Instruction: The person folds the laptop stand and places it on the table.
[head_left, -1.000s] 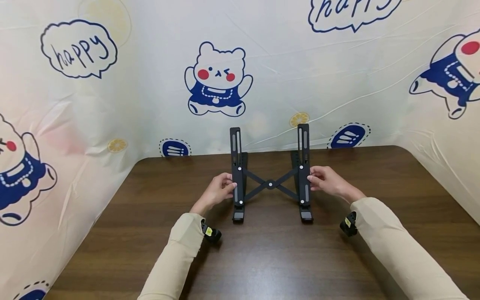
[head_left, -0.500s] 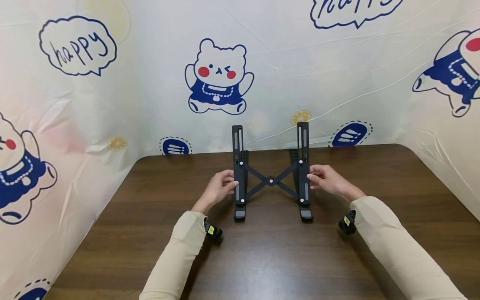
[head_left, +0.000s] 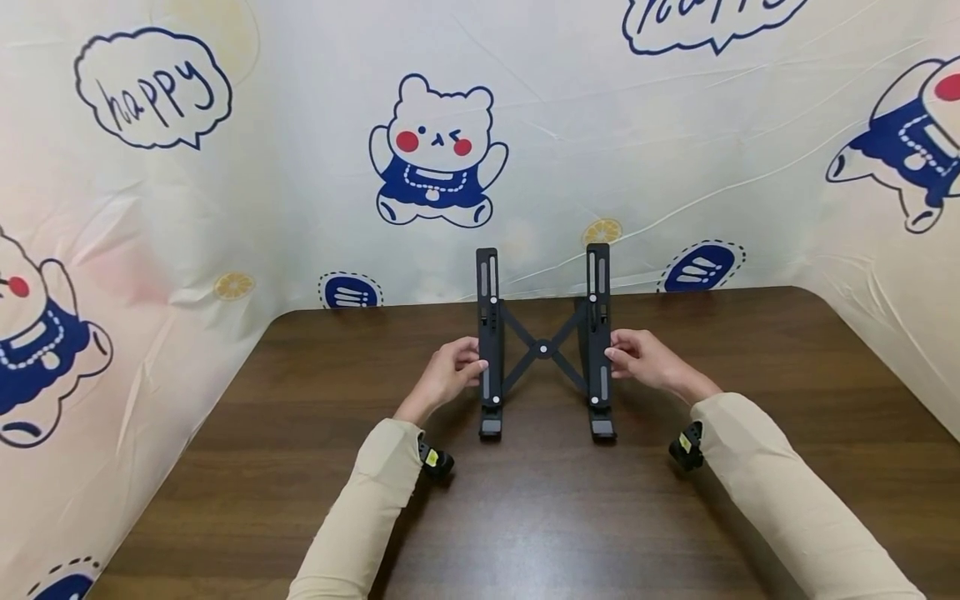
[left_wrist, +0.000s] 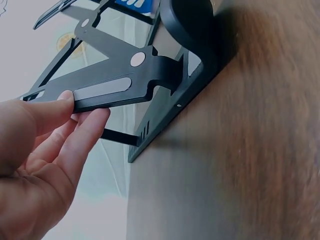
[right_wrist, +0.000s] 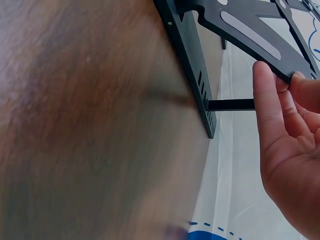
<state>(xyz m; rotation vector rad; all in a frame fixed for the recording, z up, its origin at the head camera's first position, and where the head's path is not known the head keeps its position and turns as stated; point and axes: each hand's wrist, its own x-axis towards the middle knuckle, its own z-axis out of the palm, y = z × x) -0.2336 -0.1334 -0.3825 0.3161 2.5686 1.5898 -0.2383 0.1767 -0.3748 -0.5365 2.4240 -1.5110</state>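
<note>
A black folding laptop stand point(head_left: 543, 349) stands on the table, its two long arms joined by crossed bars with a round pivot. My left hand point(head_left: 448, 371) pinches the edge of its left arm between thumb and fingers. On the other side my right hand point(head_left: 643, 358) pinches the right arm in the same way. In the left wrist view the thumb lies on the upper face of the padded arm point(left_wrist: 102, 89), fingers beneath. The right wrist view shows fingertips at the edge of the right arm point(right_wrist: 250, 37), above a slotted base rail point(right_wrist: 192, 75).
The brown wooden table point(head_left: 555, 517) reaches back to a patterned cloth backdrop point(head_left: 315, 167) with cartoon bears, which also hangs along both sides. A small black camera point(head_left: 437, 461) sits on the left wrist, another camera point(head_left: 686, 447) on the right.
Both hands have moved toward each other, bringing the stand's arms closer together. The crossed bars now stand at a steeper angle. Both hands keep their hold.
</note>
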